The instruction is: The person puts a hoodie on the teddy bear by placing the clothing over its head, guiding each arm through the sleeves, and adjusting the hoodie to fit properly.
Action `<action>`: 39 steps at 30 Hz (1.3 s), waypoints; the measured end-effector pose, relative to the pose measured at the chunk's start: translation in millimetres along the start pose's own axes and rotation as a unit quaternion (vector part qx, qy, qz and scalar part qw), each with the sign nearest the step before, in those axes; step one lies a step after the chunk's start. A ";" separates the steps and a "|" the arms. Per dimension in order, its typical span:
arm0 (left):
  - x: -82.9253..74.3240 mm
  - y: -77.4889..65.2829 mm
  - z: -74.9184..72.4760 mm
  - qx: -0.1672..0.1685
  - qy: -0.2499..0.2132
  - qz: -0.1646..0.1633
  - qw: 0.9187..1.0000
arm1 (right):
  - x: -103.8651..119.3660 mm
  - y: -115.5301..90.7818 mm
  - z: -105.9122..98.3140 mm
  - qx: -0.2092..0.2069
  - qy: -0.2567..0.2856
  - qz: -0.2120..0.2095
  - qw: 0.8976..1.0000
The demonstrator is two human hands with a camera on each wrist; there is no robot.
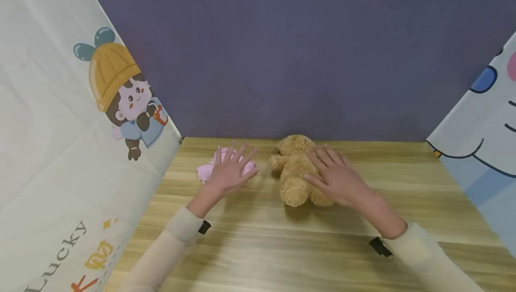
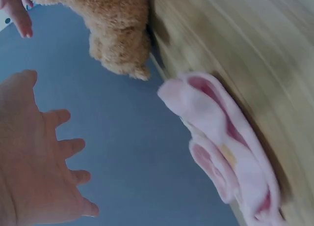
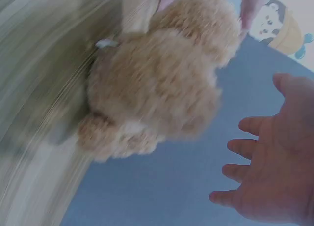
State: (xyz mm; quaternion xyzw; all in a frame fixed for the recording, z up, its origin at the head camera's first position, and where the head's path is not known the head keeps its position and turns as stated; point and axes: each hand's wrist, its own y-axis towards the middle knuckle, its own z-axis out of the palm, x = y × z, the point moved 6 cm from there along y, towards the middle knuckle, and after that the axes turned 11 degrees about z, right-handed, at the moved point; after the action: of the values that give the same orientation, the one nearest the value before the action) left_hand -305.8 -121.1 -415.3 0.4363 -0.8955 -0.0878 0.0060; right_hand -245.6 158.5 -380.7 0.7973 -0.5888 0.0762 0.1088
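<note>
A fluffy brown teddy bear lies on the wooden table, its head toward the dark back panel. To its left is a small pink plush garment, lying flat and partly hidden under the left hand in the head view. My left hand hovers above the garment with fingers spread; the left wrist view shows a gap between the palm and the pink cloth. My right hand is held over the bear's right side, fingers spread and straight. In the right wrist view it is apart from the bear.
The wooden table reaches back to a dark blue-grey panel. A white panel with a cartoon figure stands at the left, and another printed panel at the right. Black straps show at the wrists.
</note>
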 end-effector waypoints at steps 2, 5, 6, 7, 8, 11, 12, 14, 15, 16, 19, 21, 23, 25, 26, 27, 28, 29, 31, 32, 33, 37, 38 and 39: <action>7.0 -5.4 -0.4 -0.003 0.002 -0.007 1.000 | 11.3 1.4 1.8 -0.004 0.005 -0.013 1.000; 18.3 -13.5 0.0 -0.001 0.004 -0.021 1.000 | 30.3 3.1 5.3 -0.006 0.012 -0.030 0.999; 22.1 -16.1 0.1 -0.003 0.002 -0.025 1.000 | 36.6 3.6 6.8 -0.007 0.013 -0.036 0.999; 25.8 -18.6 0.5 -0.003 0.003 -0.029 1.000 | 42.8 4.0 8.6 -0.006 0.013 -0.040 0.999; 29.4 -21.0 0.8 -0.004 -0.001 -0.033 0.999 | 49.4 4.8 10.1 -0.007 0.012 -0.045 0.999; 39.0 -27.8 1.5 -0.012 -0.008 -0.041 0.999 | 68.1 8.0 14.5 -0.011 0.009 -0.056 0.998; 41.7 -30.0 1.3 -0.016 -0.007 -0.043 0.999 | 74.3 9.1 15.8 -0.012 0.010 -0.060 0.998; 47.1 -34.4 2.8 -0.015 -0.006 -0.049 0.999 | 86.5 11.9 19.0 -0.013 0.009 -0.066 0.998; 49.7 -36.6 3.6 -0.013 -0.004 -0.052 0.999 | 91.9 12.9 20.9 -0.011 0.011 -0.065 0.998; 52.3 -38.7 4.6 -0.010 -0.003 -0.055 0.998 | 97.4 13.5 22.8 -0.008 0.010 -0.064 0.998; 59.9 -44.8 8.0 -0.002 -0.008 -0.067 0.998 | 112.2 15.4 29.5 -0.002 0.024 -0.061 0.998; 64.5 -48.5 9.3 -0.002 -0.010 -0.072 0.997 | 121.2 16.2 34.2 0.001 0.033 -0.062 0.997; 69.2 -51.6 9.8 -0.008 -0.011 -0.075 0.997 | 128.8 18.3 40.0 -0.004 0.041 -0.069 0.997; 74.0 -54.1 10.6 -0.015 -0.011 -0.077 0.997 | 135.3 21.7 46.0 -0.007 0.045 -0.073 0.996; 76.4 -55.1 10.8 -0.019 -0.012 -0.078 0.997 | 138.0 24.0 49.3 -0.006 0.047 -0.074 0.996; 79.1 -55.9 11.5 -0.020 -0.014 -0.080 0.996 | 140.3 26.9 52.9 -0.007 0.049 -0.072 0.996; 81.8 -56.6 12.5 -0.020 -0.015 -0.083 0.996 | 142.7 30.1 56.0 -0.005 0.051 -0.070 0.996; 84.5 -57.3 13.3 -0.020 -0.017 -0.086 0.996 | 145.1 33.6 59.3 -0.003 0.051 -0.067 0.996; 90.1 -58.7 15.6 -0.015 -0.025 -0.097 0.995 | 149.7 41.6 66.2 0.001 0.052 -0.061 0.997; 92.8 -59.3 16.7 -0.012 -0.027 -0.102 0.994 | 151.8 46.1 69.7 0.005 0.051 -0.057 0.997; 95.4 -59.7 17.8 -0.010 -0.030 -0.105 0.994 | 154.0 50.9 73.0 0.003 0.051 -0.056 0.997; 105.8 -58.4 21.0 -0.011 -0.041 -0.116 0.992 | 160.2 73.2 85.4 0.011 0.064 -0.040 0.997; 108.3 -57.8 21.5 -0.013 -0.043 -0.118 0.992 | 161.5 79.5 88.3 0.010 0.067 -0.034 0.997; 110.8 -57.3 21.7 -0.017 -0.047 -0.121 0.991 | 163.2 85.6 91.0 0.011 0.071 -0.029 0.997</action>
State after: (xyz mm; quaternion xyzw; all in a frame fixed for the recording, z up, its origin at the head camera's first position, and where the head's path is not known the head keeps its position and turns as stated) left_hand -331.6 -239.2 -453.3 0.5365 -0.8339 -0.1233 -0.0392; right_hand -279.8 -40.2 -420.5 0.8076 -0.5556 0.1355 0.1439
